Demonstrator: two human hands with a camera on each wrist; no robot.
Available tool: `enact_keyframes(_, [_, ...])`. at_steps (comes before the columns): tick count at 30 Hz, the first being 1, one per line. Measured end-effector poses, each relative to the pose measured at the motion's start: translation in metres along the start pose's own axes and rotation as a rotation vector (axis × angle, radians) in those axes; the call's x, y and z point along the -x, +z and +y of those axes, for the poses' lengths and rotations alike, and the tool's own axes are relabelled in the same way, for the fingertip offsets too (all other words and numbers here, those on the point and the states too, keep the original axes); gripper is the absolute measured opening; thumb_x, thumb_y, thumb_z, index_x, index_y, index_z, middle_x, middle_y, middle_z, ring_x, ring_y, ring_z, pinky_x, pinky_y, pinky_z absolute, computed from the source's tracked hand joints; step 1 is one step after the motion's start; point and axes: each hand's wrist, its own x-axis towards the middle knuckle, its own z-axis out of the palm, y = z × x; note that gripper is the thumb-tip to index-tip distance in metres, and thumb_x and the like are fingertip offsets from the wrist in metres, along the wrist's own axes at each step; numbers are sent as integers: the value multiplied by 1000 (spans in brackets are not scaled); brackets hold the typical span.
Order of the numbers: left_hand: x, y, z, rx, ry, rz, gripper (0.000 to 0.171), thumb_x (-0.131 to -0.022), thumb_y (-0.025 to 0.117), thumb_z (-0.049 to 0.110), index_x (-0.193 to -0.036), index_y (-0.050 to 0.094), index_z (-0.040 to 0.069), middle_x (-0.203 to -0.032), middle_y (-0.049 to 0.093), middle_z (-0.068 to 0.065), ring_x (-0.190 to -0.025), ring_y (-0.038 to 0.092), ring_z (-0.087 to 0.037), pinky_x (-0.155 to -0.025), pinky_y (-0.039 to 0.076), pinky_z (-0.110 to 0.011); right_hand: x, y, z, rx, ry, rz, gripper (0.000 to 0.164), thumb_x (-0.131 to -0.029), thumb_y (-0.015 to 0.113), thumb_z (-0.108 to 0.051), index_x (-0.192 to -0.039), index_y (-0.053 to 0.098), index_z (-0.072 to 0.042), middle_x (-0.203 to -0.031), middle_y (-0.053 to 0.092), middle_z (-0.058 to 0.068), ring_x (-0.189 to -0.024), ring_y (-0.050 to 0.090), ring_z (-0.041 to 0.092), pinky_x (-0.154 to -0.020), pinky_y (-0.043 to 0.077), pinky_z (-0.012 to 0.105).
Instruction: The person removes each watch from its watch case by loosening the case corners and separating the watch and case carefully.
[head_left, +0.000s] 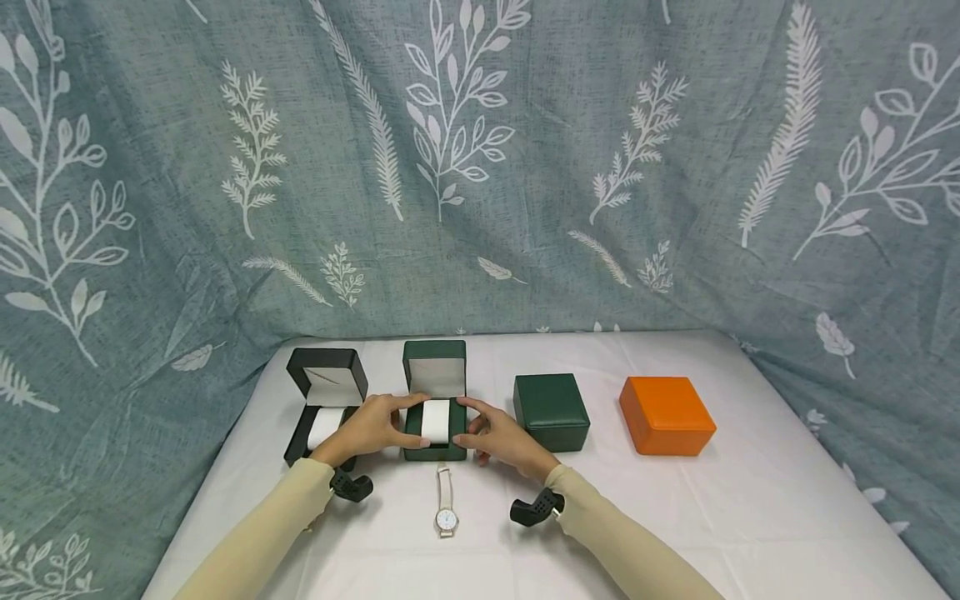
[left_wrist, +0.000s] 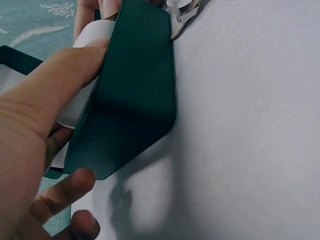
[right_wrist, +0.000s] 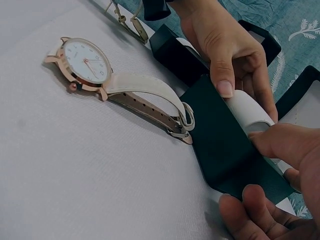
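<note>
Left hand (head_left: pixel 377 423) and right hand (head_left: pixel 504 436) grip the open green box (head_left: pixel 435 454) between them.

so at 12 o'clock in the head view there's a blue-green leaf-print curtain (head_left: pixel 555 167), white-covered bench (head_left: pixel 483 575) at 6. orange box (head_left: pixel 670 415) sits closed around 4, a closed dark green box (head_left: pixel 552 408) at 5, black box (head_left: pixel 333 389) at 8, lid up, white cushion (head_left: pixel 323 428) inside.

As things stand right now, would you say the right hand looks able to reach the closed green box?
Probably yes: the closed green box stands close to the right hand, with nothing visible between them, though that hand would first have to leave the open green box.
</note>
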Motion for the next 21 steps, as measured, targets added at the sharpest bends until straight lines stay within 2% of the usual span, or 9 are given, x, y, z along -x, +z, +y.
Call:
enact_keyframes(15, [1, -2, 1, 38, -36, -36, 85, -79, 87, 51, -153, 52, 26, -64, 60, -3, -52, 41, -8, -49, 36, -26, -1, -1, 2, 4, -7, -3, 75, -94, 78, -26, -158, 41, -17, -107, 58, 14, -71, 64, 21, -63, 57, 37])
enact_keyframes(21, [1, -2, 1, 32, -34, -34, 85, -79, 86, 53, -153, 53, 27, -70, 63, -2, -56, 45, -9, -51, 38, -26, -1, 0, 3, 11, -6, -3, 74, -94, 78, -26, -158, 41, -19, -107, 58, 13, -71, 64, 21, -63, 57, 37])
